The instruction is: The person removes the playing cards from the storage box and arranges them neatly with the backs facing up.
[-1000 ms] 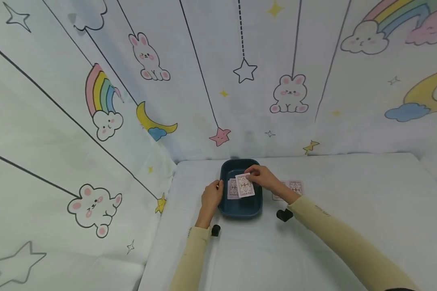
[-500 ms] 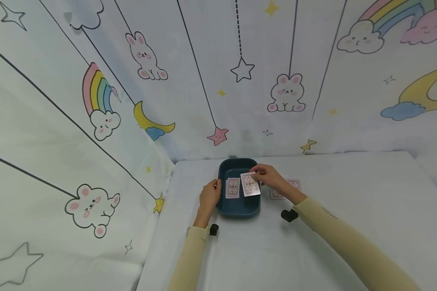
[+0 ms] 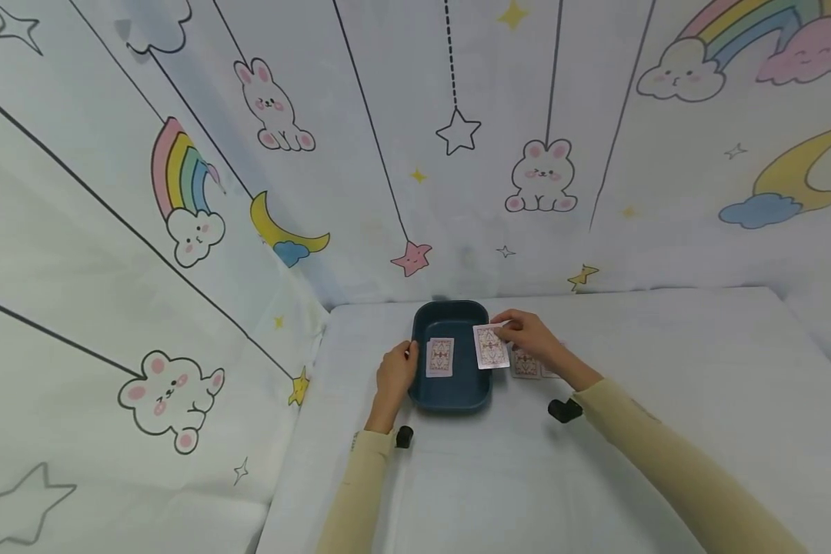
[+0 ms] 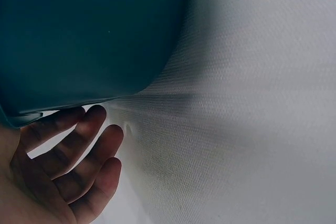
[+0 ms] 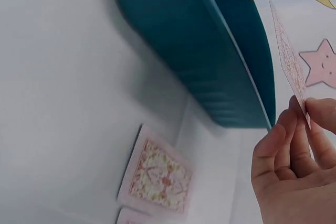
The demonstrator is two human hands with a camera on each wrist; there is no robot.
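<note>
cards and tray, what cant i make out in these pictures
Head: how many cards lie in the tray; the top card covers any beneath.
Head: table cards, partly behind right hand.
Left wrist: tray's inside, behind its wall.
Right wrist: lower card, cut by bottom edge.

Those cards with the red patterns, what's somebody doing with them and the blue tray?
A person is handling the cards with both hands. The left hand grips the near-left side of the dark blue tray. The right hand pinches one card up in the air by the tray's right rim. Inside the tray lies at least one more card, pattern up. Two others lie on the white table to the right, partly hidden by the right arm.
</note>
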